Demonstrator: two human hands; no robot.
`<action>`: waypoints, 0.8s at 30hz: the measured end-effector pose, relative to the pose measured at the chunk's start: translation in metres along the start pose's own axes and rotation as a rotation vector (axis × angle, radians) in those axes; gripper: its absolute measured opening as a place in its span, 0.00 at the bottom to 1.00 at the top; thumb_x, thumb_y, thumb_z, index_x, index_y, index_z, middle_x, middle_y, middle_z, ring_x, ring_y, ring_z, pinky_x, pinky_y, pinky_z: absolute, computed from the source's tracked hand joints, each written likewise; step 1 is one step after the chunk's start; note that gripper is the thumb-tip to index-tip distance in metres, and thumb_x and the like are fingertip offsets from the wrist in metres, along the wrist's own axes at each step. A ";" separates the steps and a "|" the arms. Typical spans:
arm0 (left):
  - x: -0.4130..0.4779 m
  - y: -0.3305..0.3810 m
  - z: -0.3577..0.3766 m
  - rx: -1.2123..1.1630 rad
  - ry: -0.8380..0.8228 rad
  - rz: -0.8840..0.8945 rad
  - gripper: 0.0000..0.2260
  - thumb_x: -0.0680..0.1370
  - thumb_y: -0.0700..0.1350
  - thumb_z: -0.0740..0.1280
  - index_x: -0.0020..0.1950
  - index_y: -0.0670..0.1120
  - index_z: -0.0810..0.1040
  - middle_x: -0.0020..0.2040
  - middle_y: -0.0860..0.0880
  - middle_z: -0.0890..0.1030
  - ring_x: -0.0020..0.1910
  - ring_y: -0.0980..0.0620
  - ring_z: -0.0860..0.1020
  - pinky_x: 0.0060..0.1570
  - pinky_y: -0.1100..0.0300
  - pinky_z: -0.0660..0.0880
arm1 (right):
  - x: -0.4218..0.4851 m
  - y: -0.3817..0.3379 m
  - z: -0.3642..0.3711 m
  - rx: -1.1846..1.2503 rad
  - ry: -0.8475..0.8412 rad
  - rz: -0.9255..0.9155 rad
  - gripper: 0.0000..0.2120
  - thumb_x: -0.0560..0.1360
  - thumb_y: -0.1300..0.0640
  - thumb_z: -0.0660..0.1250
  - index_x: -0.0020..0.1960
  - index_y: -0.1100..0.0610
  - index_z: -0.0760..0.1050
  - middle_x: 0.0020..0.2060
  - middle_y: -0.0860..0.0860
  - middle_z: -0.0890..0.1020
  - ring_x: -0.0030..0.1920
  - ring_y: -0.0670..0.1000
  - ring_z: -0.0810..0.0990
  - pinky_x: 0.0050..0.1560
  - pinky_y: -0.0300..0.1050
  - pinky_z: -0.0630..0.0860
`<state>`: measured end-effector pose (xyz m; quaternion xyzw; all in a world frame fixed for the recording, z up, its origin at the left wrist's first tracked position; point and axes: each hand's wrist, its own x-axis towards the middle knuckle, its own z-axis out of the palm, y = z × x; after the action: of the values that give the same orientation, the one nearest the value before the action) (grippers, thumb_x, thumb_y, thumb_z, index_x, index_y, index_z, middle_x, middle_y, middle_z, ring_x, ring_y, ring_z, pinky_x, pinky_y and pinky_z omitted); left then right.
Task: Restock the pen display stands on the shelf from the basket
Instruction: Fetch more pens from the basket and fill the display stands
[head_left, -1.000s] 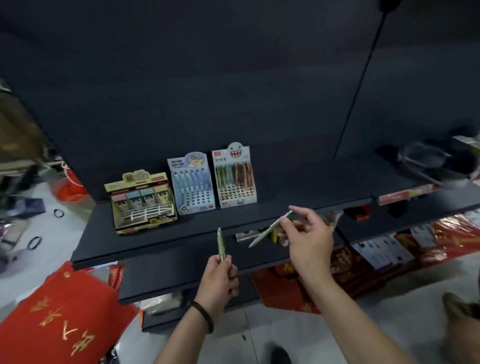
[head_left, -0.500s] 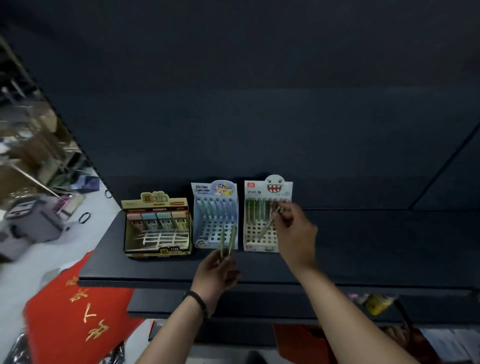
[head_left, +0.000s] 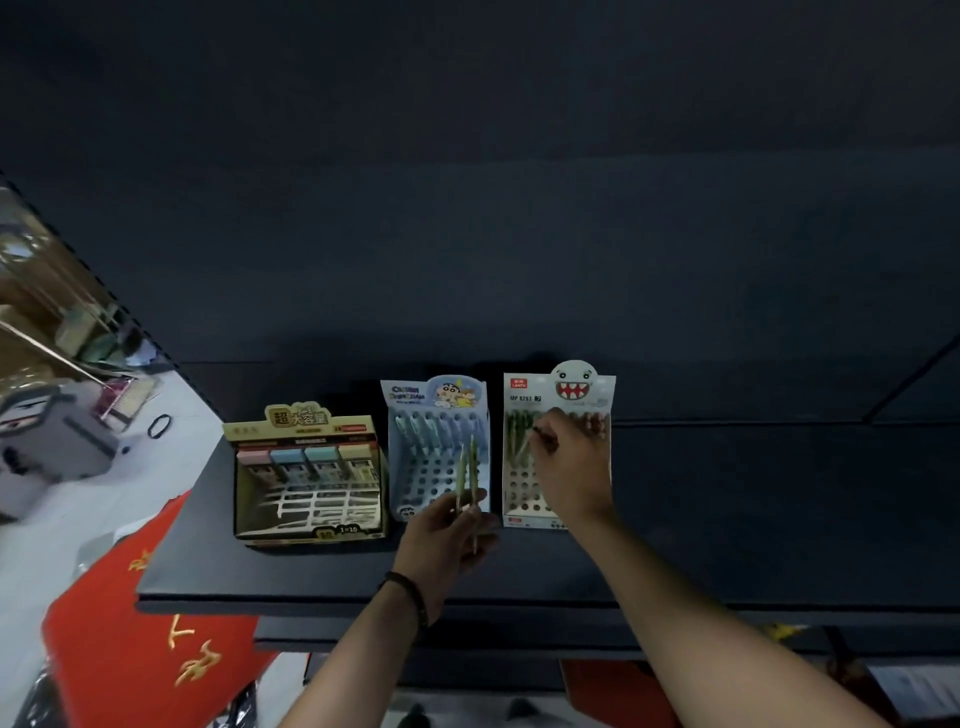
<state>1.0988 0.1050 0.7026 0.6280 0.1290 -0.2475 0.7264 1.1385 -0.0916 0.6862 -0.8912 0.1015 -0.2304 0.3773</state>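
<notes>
Reached higher up the white monster-face stand with the right hand than half a second ago, from the middle rows to the filled top rows. Pinching a green pen there between curled fingertips, slanted down toward the holes, likely to seat it beside the green ones already standing; too blurred to say whether yet in a hole. Gripping two more green pens upright in the left hand, held just in front of the blue cartoon stand, near enough to feed the right hand next. Hands apart, each clamped on its own stock. Judged mid-insertion, with lower holes open in both the white stand and the blue one. Set side by side with a yellow display box on the dark shelf. No sight of the basket. Red cloth below the shelf edge, lower left.
</notes>
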 end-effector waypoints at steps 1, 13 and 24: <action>0.004 0.002 -0.003 -0.005 -0.001 -0.007 0.07 0.84 0.41 0.65 0.60 0.44 0.81 0.50 0.42 0.87 0.51 0.43 0.85 0.50 0.53 0.82 | 0.000 0.000 0.004 -0.013 -0.004 0.001 0.08 0.78 0.62 0.72 0.44 0.53 0.76 0.36 0.48 0.81 0.36 0.50 0.80 0.37 0.52 0.80; 0.040 0.014 -0.028 -0.049 -0.051 -0.056 0.07 0.83 0.39 0.66 0.58 0.43 0.83 0.50 0.41 0.86 0.48 0.44 0.84 0.48 0.54 0.81 | 0.006 -0.009 0.022 -0.202 -0.101 0.089 0.11 0.80 0.57 0.71 0.42 0.50 0.72 0.35 0.44 0.79 0.37 0.47 0.79 0.36 0.44 0.74; 0.054 0.023 -0.025 0.050 -0.163 -0.007 0.10 0.85 0.40 0.62 0.60 0.45 0.82 0.44 0.47 0.86 0.40 0.50 0.80 0.42 0.55 0.74 | -0.004 -0.041 0.007 0.083 -0.093 0.209 0.08 0.82 0.59 0.69 0.54 0.47 0.83 0.40 0.43 0.84 0.33 0.37 0.81 0.33 0.27 0.72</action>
<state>1.1596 0.1206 0.6903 0.6233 0.0655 -0.3033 0.7178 1.1384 -0.0574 0.7104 -0.8690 0.1666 -0.1524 0.4402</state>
